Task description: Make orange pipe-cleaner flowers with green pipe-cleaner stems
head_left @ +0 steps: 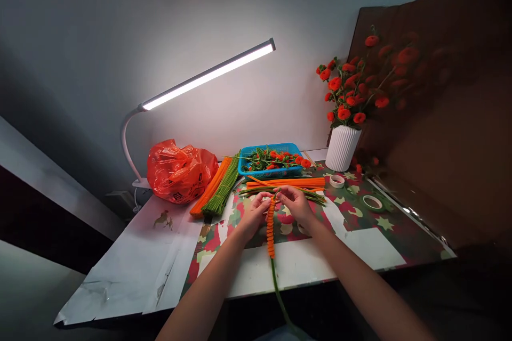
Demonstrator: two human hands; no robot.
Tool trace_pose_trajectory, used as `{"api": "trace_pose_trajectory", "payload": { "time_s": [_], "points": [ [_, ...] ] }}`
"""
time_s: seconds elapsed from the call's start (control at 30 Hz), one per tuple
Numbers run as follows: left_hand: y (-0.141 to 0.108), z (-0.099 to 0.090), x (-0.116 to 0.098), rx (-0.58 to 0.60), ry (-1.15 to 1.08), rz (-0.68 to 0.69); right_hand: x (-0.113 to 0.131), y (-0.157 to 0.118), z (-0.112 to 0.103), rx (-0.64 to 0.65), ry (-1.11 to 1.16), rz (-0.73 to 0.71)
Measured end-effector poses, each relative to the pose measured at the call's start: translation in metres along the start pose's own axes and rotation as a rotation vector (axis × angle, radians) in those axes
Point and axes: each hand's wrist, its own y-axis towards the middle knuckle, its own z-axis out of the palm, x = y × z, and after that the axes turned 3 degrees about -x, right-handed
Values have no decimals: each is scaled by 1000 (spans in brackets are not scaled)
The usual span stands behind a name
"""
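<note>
The fingers of the left hand [256, 212] and right hand [295, 203] are closed on the far end of the orange, fuzzy, coiled strip [270, 229], which is held over the patterned and white tabletop [132, 258]. Coils could be stretched unevenly by an over-hard pull; the thin green stem [274, 277] could be bent if snagged at the 1 near edge.

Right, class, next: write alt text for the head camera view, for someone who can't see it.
Two bare hands, left and right, hold a coiled orange strip with a green stem over a patterned table. Behind are a blue basket of flowers and a lit lamp.
</note>
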Motion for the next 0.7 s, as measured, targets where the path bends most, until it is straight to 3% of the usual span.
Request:
{"api": "trace_pose_trajectory", "payload": {
  "time_s": [0.4, 0.7],
  "points": [
    [1, 3, 3, 112, -8, 7, 6, -4, -1, -4, -76, -46],
    [-3, 3, -3, 53, 98, 102, 5, -3, -2, -38, -98, -39]
  ]
}}
